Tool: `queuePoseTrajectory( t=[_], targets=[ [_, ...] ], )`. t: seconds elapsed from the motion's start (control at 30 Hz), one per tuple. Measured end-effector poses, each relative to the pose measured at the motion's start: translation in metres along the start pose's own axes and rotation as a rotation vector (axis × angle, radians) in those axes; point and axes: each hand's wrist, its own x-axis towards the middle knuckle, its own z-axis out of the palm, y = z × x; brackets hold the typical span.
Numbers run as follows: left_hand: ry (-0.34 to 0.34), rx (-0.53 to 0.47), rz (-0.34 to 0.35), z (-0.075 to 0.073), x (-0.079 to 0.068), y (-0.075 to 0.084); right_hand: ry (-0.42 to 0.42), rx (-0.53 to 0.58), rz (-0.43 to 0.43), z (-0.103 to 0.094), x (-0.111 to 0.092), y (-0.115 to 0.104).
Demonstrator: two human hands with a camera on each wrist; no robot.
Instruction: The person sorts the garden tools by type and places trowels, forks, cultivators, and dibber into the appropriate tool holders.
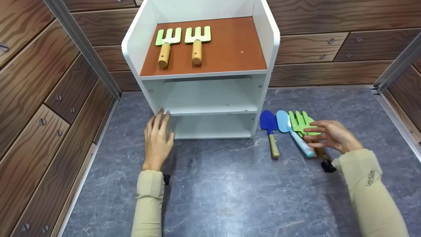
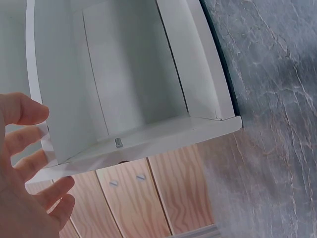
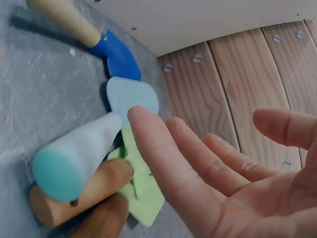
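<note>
My left hand [image 1: 157, 141] is at the left front edge of a small white shelf unit [image 1: 213, 95], its fingertips right at the middle board in the left wrist view. My right hand [image 1: 338, 135] hovers over garden tools at the right, fingers spread, holding nothing. Below it is a green hand fork [image 1: 297, 124], partly hidden by the fingers. Beside that lie a light blue trowel [image 1: 300, 142] and a dark blue trowel [image 1: 268, 121] with a wooden handle. The right wrist view shows two wooden handles crowded under the light blue one.
Two green hand forks, a left one [image 1: 164, 54] and a right one [image 1: 197, 52], lie on the unit's brown top board [image 1: 230, 49]. Wood-patterned walls [image 1: 312, 16] stand behind and at both sides. Grey marbled floor [image 1: 230, 184] stretches in front of the unit.
</note>
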Motion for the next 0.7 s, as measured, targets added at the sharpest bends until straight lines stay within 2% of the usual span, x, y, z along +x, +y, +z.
queuePoseTrajectory(
  t=[0.23,0.5,0.7],
  targets=[
    [0.013,-0.006,0.005,0.000,0.001,0.000,0.055,-0.027,0.051,-0.004,0.000,0.007],
    [0.013,-0.022,0.000,0.000,0.001,0.001,0.131,-0.242,0.060,-0.001,0.001,0.011],
    [0.002,-0.014,-0.011,0.001,0.000,-0.001,0.155,-0.316,0.093,-0.001,0.004,0.006]
  ],
)
